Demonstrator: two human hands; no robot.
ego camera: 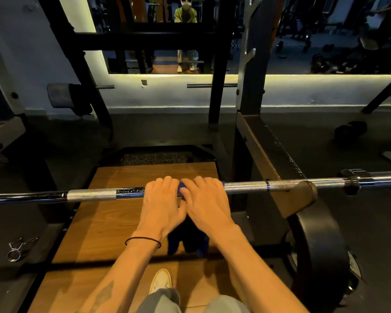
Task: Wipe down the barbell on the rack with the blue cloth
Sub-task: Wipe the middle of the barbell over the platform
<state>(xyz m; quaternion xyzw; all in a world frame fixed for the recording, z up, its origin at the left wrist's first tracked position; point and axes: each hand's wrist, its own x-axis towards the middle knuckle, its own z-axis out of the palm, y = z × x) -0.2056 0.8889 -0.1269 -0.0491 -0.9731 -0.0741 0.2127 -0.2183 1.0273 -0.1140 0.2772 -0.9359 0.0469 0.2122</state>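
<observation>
Both hands, the left hand (161,201) and the right hand (204,199) side by side, clamp the blue cloth (182,188) around the middle of the long silver steel barbell (246,186), so wiping is underway, and next they must slide along it.

The barbell (93,194) is laid across the rack (278,154) from left to right, above the wooden platform (113,222), with both hands set side by side on its middle, the left hand (161,204) beside the right hand (204,203), and the cloth (187,240) hung beneath them.
</observation>
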